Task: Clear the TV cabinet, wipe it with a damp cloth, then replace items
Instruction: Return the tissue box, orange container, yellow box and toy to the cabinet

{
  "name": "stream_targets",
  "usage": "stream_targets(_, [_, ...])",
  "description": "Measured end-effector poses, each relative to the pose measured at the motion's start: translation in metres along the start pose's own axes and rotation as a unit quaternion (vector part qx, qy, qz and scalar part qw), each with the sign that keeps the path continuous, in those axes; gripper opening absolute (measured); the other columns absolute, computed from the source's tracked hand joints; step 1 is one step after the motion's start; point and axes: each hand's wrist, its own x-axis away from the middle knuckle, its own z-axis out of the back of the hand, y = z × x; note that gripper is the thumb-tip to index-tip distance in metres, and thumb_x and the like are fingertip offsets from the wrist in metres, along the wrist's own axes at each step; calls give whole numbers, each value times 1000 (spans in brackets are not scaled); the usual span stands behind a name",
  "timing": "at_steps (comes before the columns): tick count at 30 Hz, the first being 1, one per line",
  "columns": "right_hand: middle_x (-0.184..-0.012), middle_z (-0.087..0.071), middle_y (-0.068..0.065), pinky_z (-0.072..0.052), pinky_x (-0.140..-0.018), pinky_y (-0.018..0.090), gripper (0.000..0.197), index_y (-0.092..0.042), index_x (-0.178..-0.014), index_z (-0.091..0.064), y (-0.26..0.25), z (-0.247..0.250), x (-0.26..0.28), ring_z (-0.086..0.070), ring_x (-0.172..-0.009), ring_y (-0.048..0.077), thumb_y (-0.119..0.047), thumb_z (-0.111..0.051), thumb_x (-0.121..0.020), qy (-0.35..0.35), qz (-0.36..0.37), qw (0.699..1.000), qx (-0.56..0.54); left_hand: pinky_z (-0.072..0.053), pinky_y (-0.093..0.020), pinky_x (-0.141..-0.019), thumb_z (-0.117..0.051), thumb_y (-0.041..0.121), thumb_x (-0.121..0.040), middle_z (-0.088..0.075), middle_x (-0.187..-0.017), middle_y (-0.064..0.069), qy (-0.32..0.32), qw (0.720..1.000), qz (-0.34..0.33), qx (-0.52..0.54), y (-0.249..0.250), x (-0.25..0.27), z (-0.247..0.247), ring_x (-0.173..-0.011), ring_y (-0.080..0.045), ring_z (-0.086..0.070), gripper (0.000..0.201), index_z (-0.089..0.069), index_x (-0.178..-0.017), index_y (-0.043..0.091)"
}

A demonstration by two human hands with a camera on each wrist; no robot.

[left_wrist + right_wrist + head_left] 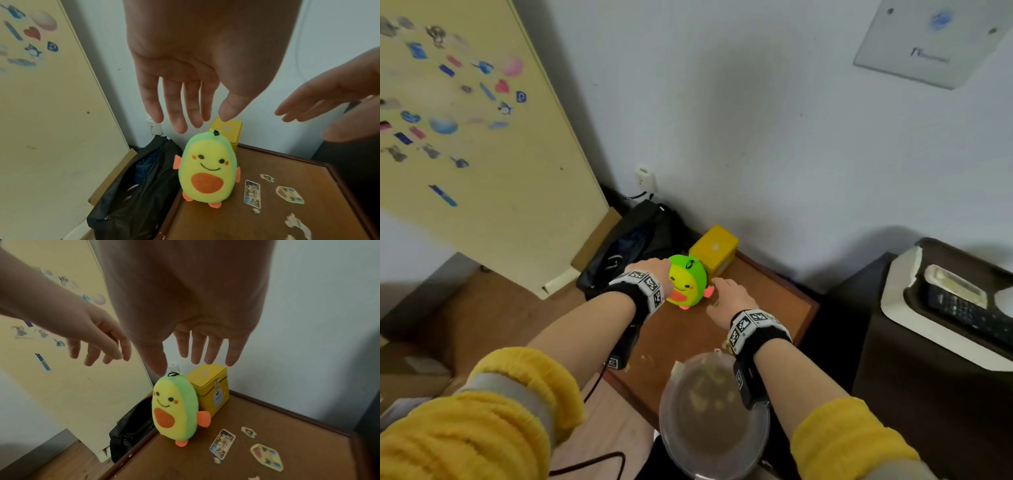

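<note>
A green and yellow avocado plush toy (686, 284) (207, 172) (174, 410) stands upright near the back left corner of the brown wooden cabinet top (767, 308). Right behind it sits a yellow tin box (715, 249) (211, 386). My left hand (651, 270) (197, 120) hovers at the toy's left with straight, spread fingers, holding nothing. On the toy's other side is my right hand (727, 293) (185, 365), also open and empty, just above toy and tin. Neither hand plainly touches the toy.
Several stickers (252, 194) (266, 456) are stuck flat on the cabinet top. A clear round bowl (714, 414) sits at the near edge. A black bag (633, 240) lies on the floor left of the cabinet. A dark unit (941, 342) stands right.
</note>
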Motion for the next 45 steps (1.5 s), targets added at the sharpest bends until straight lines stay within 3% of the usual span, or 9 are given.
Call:
stream_targets(6, [-146,-35,2,-41,-100,44,75,-25,-144,-27,-22,-28,-69,-38,-131,29,-33,-67,-81,40,-26,998,-30,-46,-37,-79,-43,27,-89,-60,-118,-7,-22,1000,2,13,-34,-54,-22,-104,-30,-60,31,-49,-118,16])
stream_targets(11, [-158,-16,0,-27,-114,42,92,-27,-151,-12,-25,-42,-117,-15,-145,26,-41,-70,-80,82,-14,996,-27,-46,-39,-79,-35,29,-94,-60,-117,-6,0,999,-5,46,-48,-85,-35,-103,-30,-60,28,-50,-116,19])
stream_targets(14, [-155,-26,1,-21,-116,40,97,-26,-152,-6,-25,-51,-134,-17,-145,24,-42,-70,-80,74,14,997,3,-43,-37,-77,-29,35,-98,-60,-117,-7,16,995,4,99,-49,-102,-36,-102,-33,-59,31,-49,-113,17])
stream_targets(21, [-127,-36,9,-43,-95,37,63,-16,-136,-43,-10,-60,-132,-37,-122,29,-15,-68,-78,4,33,997,-66,-45,-43,-90,-34,37,-97,-50,-129,-9,16,995,-4,100,-30,-124,-37,-112,-34,-54,35,-46,-124,17])
stream_targets(26, [-113,-29,0,-41,-78,31,70,-17,-138,-44,47,-45,-114,-42,-100,21,-20,-72,-74,-64,25,991,-118,-46,-48,-92,-52,51,-87,-41,-135,-12,11,996,2,93,8,-139,-42,-118,-36,-51,65,-32,-137,15])
stream_targets(32, [-114,-30,-4,-41,-76,26,70,-20,-137,-47,115,-44,-85,-44,-99,16,-19,-74,-73,-33,-42,989,-137,-43,-53,-95,-67,63,-71,-23,-148,-10,11,998,10,55,67,-168,-57,-130,-35,-37,109,-7,-149,18])
stream_targets(36, [-144,-33,1,-39,-97,25,73,-22,-140,-44,141,-47,-76,-41,-129,22,-18,-73,-73,-12,-72,985,-159,-40,-55,-98,-72,59,-69,-9,-154,-16,0,999,42,32,85,-187,-67,-135,-39,-26,120,8,-150,20])
stream_targets(40, [-142,-47,4,-40,-102,28,74,-25,-141,-43,148,-48,-69,-46,-127,22,-19,-72,-74,3,-80,980,-184,-45,-49,-90,-75,52,-70,-28,-139,-18,48,996,52,49,88,-193,-78,-124,-36,-36,116,2,-149,17])
stream_targets(45, [-141,-47,1,-39,-105,32,75,-27,-142,-41,144,-46,-58,-46,-128,22,-26,-73,-74,29,-75,982,-172,-46,-49,-88,-76,52,-66,-30,-137,-14,65,997,22,44,91,-178,-72,-124,-35,-35,116,-1,-148,19])
